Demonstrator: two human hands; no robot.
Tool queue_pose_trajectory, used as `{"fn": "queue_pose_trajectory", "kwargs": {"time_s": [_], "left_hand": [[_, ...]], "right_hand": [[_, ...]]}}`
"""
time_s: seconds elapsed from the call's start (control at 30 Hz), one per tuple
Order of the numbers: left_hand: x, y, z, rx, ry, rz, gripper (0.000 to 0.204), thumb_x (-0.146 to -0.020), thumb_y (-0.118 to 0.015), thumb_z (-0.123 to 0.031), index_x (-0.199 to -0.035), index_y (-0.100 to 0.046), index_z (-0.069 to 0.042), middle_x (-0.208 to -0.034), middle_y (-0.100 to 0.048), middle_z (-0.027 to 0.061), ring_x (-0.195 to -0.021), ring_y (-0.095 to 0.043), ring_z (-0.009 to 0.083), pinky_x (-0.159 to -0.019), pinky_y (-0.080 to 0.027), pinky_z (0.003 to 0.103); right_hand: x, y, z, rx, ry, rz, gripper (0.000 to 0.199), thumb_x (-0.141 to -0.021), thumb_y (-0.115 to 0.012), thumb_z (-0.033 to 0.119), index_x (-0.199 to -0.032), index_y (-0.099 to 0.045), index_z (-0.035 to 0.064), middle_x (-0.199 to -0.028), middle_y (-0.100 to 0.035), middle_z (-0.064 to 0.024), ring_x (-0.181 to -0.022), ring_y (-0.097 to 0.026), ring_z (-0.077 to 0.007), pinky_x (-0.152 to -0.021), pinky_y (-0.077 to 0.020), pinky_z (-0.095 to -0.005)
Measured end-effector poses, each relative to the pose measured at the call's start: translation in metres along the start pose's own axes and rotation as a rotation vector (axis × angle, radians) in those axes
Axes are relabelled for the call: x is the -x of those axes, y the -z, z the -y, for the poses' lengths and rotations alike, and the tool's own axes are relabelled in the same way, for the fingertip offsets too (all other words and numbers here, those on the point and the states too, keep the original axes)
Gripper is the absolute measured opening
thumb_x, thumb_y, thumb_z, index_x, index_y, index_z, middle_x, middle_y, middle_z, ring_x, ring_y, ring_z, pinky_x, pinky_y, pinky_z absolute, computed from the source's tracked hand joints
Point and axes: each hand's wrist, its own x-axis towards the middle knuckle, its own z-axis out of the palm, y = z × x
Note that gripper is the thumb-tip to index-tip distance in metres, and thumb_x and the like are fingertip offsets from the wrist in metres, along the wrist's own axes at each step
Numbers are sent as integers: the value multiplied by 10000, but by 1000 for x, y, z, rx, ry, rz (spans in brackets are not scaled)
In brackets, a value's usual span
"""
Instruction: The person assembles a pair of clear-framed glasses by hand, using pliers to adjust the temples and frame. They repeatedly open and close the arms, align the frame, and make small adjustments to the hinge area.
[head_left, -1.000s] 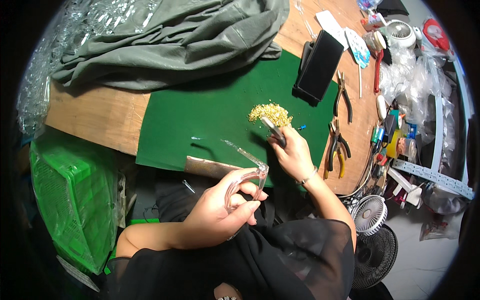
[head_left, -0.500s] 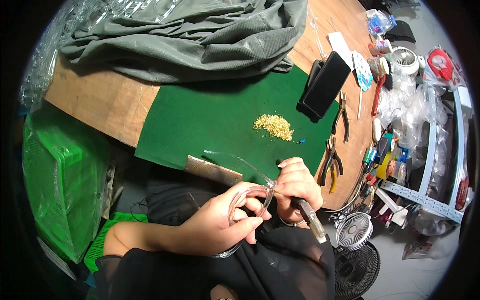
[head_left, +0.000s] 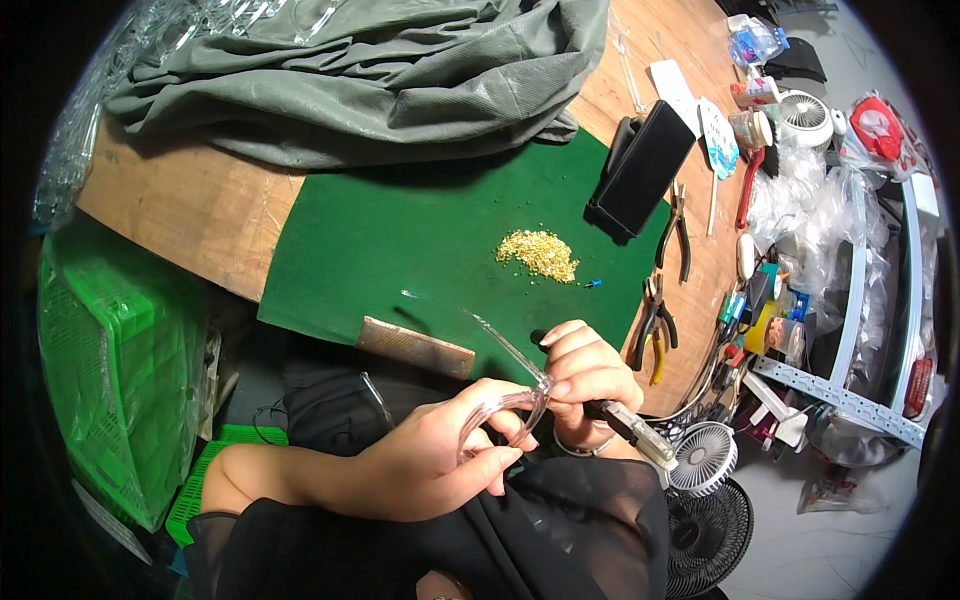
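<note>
your left hand (head_left: 440, 465) grips the clear eyeglass frame (head_left: 500, 405) near your body, fingers curled and pinched around the front of the frame. one transparent temple arm (head_left: 470, 320) extends far-left over the green mat (head_left: 420, 230). your right hand (head_left: 580, 375) sits just right of the frame, fingers pressed together around a small hand tool (head_left: 635, 432) whose handle points near-right; the tip meets the frame at the hinge corner. whether a part is already seated there cannot be told.

for this step, hold the frame steady with the left hand and keep the tool tip square to the hinge. apply light, even pressure; clear plastic likely marks or cracks if forced.

farther out on the mat lies a pile of small gold parts (head_left: 538, 254), with a black case (head_left: 645, 165) beyond and pliers (head_left: 655, 325) to the right. a grey-green cloth (head_left: 360, 70) covers the far table.
</note>
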Motion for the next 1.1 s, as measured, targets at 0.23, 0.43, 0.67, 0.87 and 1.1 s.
{"fn": "queue_pose_trajectory", "kwargs": {"time_s": [0.23,0.43,0.67,0.87,1.1], "left_hand": [[1,-1,0,-83,-14,3,450,-880,-499,35,-1286,-306,47,-1031,-560,107,-756,-599,113,-714,-506,245],[1,1,3,-86,-37,29,445,-875,-500,41,-1277,-309,53,-1024,-561,98,-758,-597,110,-716,-507,246],[1,1,0,88,28,49,434,-873,-497,52,-1271,-323,46,-1016,-564,109,-772,-605,130,-747,-506,257],[2,10,8,-111,-194,20,391,-867,-531,45,-1229,-385,52,-968,-591,103,-781,-625,126,-808,-484,259],[1,2,4,-74,-89,-24,321,-876,-553,8,-1174,-447,58,-856,-635,64,-792,-629,101,-928,-401,276]], "right_hand": [[-2,2,4,-59,-66,41,154,-748,-738,70,-843,-623,33,-765,-611,-72,-665,-562,-195,-690,-449,-354],[-4,7,10,-32,-113,105,168,-763,-728,71,-852,-594,23,-761,-608,-81,-667,-566,-204,-688,-451,-357],[0,8,14,-122,-207,80,184,-806,-700,96,-901,-567,12,-816,-605,-97,-738,-575,-218,-708,-456,-344],[-5,33,59,-175,-1214,276,205,-921,-558,183,-1019,-526,6,-928,-579,-45,-898,-527,-109,-825,-429,-266],[-9,36,75,-68,-1347,725,294,-922,-547,313,-993,-533,28,-822,-568,-69,-759,-524,-139,-707,-443,-287]]}}
